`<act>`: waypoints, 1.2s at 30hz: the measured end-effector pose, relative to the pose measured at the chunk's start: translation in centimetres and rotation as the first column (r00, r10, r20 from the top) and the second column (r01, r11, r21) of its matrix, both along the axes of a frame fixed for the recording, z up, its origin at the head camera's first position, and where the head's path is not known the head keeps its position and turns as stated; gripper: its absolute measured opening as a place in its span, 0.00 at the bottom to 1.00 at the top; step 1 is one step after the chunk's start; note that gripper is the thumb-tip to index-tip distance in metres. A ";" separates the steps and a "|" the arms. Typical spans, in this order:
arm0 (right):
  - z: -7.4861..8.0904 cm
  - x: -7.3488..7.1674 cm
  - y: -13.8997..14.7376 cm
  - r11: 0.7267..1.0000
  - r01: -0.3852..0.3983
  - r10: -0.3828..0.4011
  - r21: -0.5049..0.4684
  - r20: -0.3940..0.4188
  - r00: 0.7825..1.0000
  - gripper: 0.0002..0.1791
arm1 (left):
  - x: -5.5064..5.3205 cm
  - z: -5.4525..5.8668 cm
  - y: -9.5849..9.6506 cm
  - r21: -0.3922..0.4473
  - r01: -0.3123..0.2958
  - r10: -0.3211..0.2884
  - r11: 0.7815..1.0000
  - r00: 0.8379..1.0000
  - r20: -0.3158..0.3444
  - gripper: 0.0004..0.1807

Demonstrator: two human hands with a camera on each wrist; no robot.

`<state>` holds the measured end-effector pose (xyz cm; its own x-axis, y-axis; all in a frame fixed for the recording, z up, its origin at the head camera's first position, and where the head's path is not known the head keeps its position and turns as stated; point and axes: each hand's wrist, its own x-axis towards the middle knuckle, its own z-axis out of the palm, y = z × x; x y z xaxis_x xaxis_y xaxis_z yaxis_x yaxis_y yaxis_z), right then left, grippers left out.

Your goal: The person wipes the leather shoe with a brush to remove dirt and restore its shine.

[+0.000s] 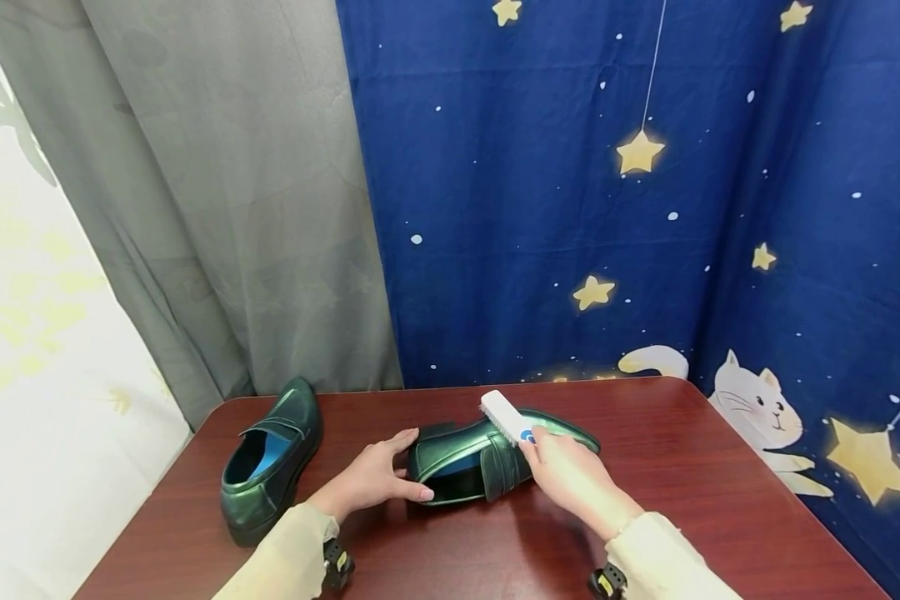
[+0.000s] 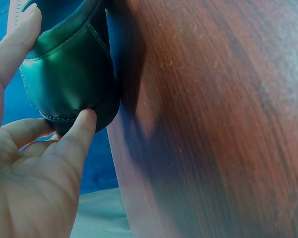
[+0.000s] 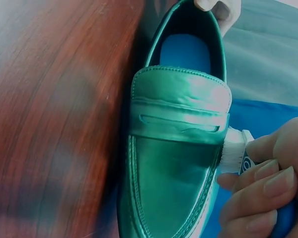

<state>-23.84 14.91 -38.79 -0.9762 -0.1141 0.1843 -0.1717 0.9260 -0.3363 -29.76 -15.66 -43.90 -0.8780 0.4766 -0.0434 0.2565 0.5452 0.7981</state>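
Note:
A dark green loafer [image 1: 450, 454] lies on the table with its heel to the left and toe to the right, its opening tilted toward me. My left hand [image 1: 378, 473] grips the heel; in the left wrist view the thumb and fingers spread around the heel's back [image 2: 64, 84]. In my right hand [image 1: 570, 475] is a white brush [image 1: 502, 414], held by its blue-marked handle. Its white bristles [image 3: 232, 151] meet the side of the loafer near the strap, as the right wrist view shows. The blue insole [image 3: 185, 53] is visible inside.
A second green loafer [image 1: 273, 458] stands at the table's left side, toe toward the back. The reddish-brown table [image 1: 690, 500] ends at a grey curtain [image 1: 270, 208] and a blue starry curtain [image 1: 525, 208]. Black bands circle both wrists.

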 end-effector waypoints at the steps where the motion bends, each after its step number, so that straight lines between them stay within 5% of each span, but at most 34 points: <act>1: 0.1 0.0 -0.1 1.000 -0.001 0.001 -0.001 0.003 1.000 0.14 | 0.0 0.0 0.0 -0.003 0.000 0.000 1.000 1.000 -0.003 0.61; 30: 0.2 0.7 -2.7 0.998 -0.054 0.056 0.035 -0.062 0.997 0.11 | 0.0 -0.4 0.1 -0.032 -0.017 0.015 0.999 0.998 -0.065 0.60; 36: 0.1 0.7 -3.4 0.998 -0.053 0.054 0.033 -0.036 0.998 0.12 | -0.1 -0.6 -0.1 -0.109 -0.036 0.021 0.993 0.990 -0.142 0.60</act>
<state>-23.11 11.55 -38.66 -0.9612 -0.1725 0.2154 -0.2330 0.9254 -0.2987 -29.88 -15.76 -44.53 -0.8924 0.4503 0.0300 0.3447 0.6371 0.6894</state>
